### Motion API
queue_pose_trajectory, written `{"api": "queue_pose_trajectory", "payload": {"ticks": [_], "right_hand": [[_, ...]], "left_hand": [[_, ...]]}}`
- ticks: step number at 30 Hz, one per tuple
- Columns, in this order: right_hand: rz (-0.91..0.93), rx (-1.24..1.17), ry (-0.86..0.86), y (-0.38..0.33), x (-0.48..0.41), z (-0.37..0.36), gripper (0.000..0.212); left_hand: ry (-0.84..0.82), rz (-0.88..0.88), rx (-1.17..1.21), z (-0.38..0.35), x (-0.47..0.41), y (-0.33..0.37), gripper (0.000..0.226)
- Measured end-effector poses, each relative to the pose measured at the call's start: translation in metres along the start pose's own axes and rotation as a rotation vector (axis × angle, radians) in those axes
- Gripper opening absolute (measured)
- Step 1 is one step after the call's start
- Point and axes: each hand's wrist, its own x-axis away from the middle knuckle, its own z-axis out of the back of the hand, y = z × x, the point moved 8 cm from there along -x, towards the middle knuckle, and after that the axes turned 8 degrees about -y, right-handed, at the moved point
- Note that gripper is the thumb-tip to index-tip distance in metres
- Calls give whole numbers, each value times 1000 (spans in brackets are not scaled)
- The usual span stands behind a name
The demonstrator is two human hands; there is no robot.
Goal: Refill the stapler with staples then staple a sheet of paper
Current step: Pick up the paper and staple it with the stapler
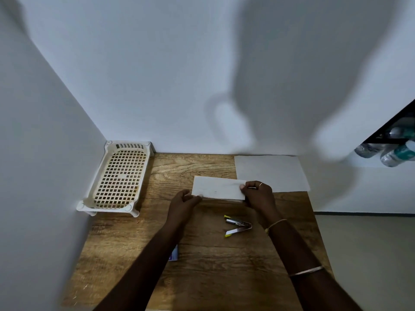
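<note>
left hand (185,199): pinching the left end of the folded paper (219,189)
right hand (258,193): gripping the paper's right end, so it's sitting just above the bench (213,265)
stapler (238,226): lying wide open on the bench, just right of centre, nobody's touching it
staple box (174,253): peeking out from under the left forearm
flat sheet (271,172): lying at the back right
basket tray (120,178): sitting in the left corner

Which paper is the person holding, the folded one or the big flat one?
The folded paper. The left hand and right hand pinch its two ends near the table's middle. The big flat sheet lies untouched by the wall, behind the right hand.
</note>
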Motion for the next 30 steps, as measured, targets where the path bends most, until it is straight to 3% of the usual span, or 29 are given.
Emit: {"api": "queue_pose_trajectory", "payload": {"ticks": [6, 16, 18, 20, 23, 26, 30], "right_hand": [[68, -223, -121, -45, 28, 8, 10], [194, -252, -149, -60, 45, 20, 19], [209, -132, -69, -42, 44, 23, 15], [253, 154, -39, -18, 43, 19, 8], [252, 689, -180, 23, 46, -5, 42], [288, 1035, -314, 55, 53, -28, 79], [409, 1171, -289, 62, 54, -41, 70]], "left_hand": [[-205, -20, 487, -33, 22, 38, 34], [-172, -73, 611, -44, 46, 66, 28], [-154, -73, 612, -42, 48, 66, 30], [-148, -74, 618, -40, 49, 66, 31], [-153, -83, 629, -38, 53, 66, 27], [-153, -91, 628, -36, 56, 67, 23], [-137, -87, 613, -34, 57, 64, 24]]}}
